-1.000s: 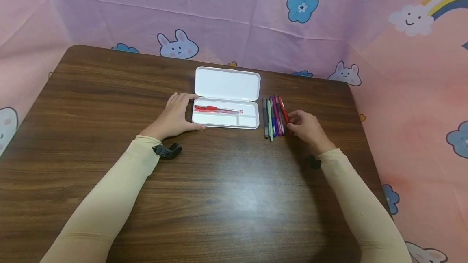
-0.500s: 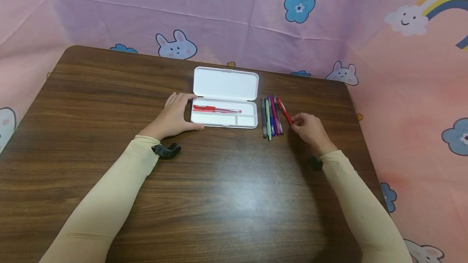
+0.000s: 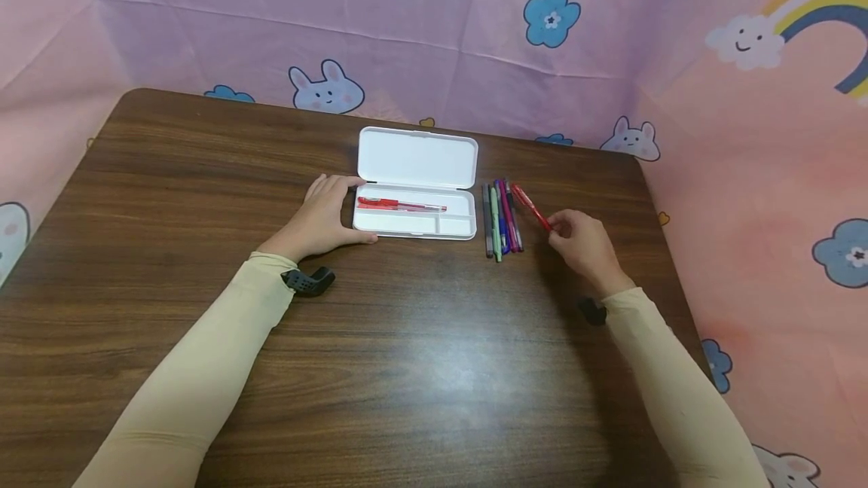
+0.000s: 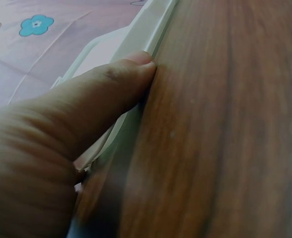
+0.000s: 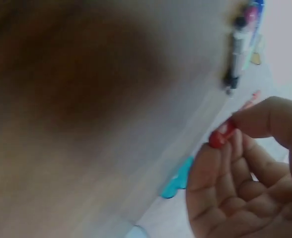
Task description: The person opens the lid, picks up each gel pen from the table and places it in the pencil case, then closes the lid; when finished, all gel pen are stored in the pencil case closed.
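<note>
An open white pencil case (image 3: 407, 227) lies on the table with its lid (image 3: 417, 158) folded back. Inside its long upper compartment is a red pen (image 3: 386, 203). My left hand (image 3: 317, 218) grips the case's left end, thumb along the front edge and fingers at the back corner. In the left wrist view the thumb (image 4: 121, 74) presses the case's side wall. My right hand (image 3: 585, 245) pinches a second red pen (image 3: 530, 205) by its near end between thumb and fingertips. That pen slants away to the upper left, its end (image 5: 221, 135) visible in the right wrist view.
Several pens (image 3: 504, 217) in grey, green, blue, purple and black lie side by side between the case and my right hand. The brown wooden table (image 3: 407, 337) meets a patterned cloth backdrop (image 3: 420, 36) at its back and right edges.
My right hand has drawn the red pen a little to the right, apart from the other pens. The left hand and the case stay in place.
</note>
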Motion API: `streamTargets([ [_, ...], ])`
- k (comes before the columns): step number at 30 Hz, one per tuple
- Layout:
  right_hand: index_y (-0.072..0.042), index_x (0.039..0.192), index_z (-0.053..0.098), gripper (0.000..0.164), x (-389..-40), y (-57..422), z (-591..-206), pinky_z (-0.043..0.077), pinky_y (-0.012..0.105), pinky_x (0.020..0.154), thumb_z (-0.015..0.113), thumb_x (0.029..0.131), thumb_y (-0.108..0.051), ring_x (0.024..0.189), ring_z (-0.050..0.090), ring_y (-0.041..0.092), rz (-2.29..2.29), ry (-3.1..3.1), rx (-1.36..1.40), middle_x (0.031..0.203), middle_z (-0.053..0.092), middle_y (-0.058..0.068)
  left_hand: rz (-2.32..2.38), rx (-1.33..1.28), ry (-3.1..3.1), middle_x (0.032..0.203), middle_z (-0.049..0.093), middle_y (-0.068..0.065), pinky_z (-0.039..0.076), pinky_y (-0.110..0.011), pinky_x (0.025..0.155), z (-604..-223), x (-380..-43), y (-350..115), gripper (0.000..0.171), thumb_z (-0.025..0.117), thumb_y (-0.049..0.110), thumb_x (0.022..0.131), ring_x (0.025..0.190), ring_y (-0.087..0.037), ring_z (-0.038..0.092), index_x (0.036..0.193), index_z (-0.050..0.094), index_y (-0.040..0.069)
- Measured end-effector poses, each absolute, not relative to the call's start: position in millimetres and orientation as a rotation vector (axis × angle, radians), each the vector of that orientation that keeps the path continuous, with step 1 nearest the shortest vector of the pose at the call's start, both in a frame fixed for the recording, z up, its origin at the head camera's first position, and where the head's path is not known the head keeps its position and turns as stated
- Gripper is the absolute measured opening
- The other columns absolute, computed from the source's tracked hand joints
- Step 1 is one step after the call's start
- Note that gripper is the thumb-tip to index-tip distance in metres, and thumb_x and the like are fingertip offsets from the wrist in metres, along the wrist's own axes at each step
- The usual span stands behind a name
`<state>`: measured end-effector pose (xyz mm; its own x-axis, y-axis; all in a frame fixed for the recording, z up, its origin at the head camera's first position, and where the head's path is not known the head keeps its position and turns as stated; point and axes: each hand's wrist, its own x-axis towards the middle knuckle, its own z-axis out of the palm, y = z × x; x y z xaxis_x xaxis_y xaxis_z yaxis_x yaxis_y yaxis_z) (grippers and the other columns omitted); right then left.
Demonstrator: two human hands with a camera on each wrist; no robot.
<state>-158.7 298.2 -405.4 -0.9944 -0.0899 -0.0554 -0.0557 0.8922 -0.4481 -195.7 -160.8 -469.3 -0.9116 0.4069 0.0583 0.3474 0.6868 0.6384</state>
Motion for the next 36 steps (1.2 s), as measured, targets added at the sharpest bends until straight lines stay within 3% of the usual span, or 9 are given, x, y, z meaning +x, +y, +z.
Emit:
streamTargets([
  [5, -0.002, 0.114, 0.071, 0.019, -164, 264, -394, 0.058, 0.047, 0.084, 0.068, 0.095, -0.007, 0.092, 0.064, 0.029, -0.785, 2.996, -0.267, 0.104, 0.069, 0.014, 1.026, 0.625, 2.801, 0.155, 0.042, -0.016, 0.003, -0.051, 0.129, -469, -195, -161, 0.109, 0.089, 0.057, 0.075, 0.149, -0.035, 0.031, 0.155, 0.037, 0.006],
  [13, -0.009, 0.116, 0.075, 0.021, -195, 194, -391, 0.054, 0.039, 0.074, 0.066, 0.097, -0.009, 0.086, 0.061, 0.022, -0.618, 2.941, -0.627, 0.103, 0.067, 0.006, 1.031, 0.63, 2.799, 0.155, 0.042, -0.015, 0.003, -0.05, 0.129, -469, -196, -161, 0.109, 0.088, 0.059, 0.075, 0.149, -0.035, 0.031, 0.155, 0.037, 0.007],
  [19, -0.012, 0.117, 0.074, 0.021, -219, 154, -399, 0.056, 0.038, 0.076, 0.065, 0.098, -0.01, 0.092, 0.063, 0.019, -0.402, 2.894, -0.849, 0.108, 0.07, 0.003, 1.041, 0.626, 2.803, 0.154, 0.044, -0.015, 0.004, -0.052, 0.129, -469, -195, -162, 0.108, 0.088, 0.058, 0.074, 0.148, -0.035, 0.032, 0.154, 0.038, 0.006],
  [29, -0.015, 0.122, 0.075, 0.022, -230, 119, -407, 0.058, 0.038, 0.09, 0.064, 0.103, -0.014, 0.1, 0.064, 0.017, -0.261, 2.824, -0.974, 0.113, 0.071, 0.001, 1.052, 0.624, 2.797, 0.153, 0.044, -0.014, 0.004, -0.051, 0.129, -468, -195, -161, 0.107, 0.089, 0.059, 0.073, 0.148, -0.033, 0.033, 0.153, 0.039, 0.007],
  [36, -0.015, 0.124, 0.075, 0.026, -229, 111, -410, 0.058, 0.039, 0.088, 0.061, 0.103, -0.011, 0.1, 0.067, 0.018, -0.23, 2.822, -0.992, 0.112, 0.073, 0.002, 1.045, 0.623, 2.801, 0.154, 0.044, -0.014, 0.003, -0.05, 0.129, -471, -196, -163, 0.108, 0.087, 0.062, 0.073, 0.148, -0.034, 0.032, 0.153, 0.039, 0.008],
])
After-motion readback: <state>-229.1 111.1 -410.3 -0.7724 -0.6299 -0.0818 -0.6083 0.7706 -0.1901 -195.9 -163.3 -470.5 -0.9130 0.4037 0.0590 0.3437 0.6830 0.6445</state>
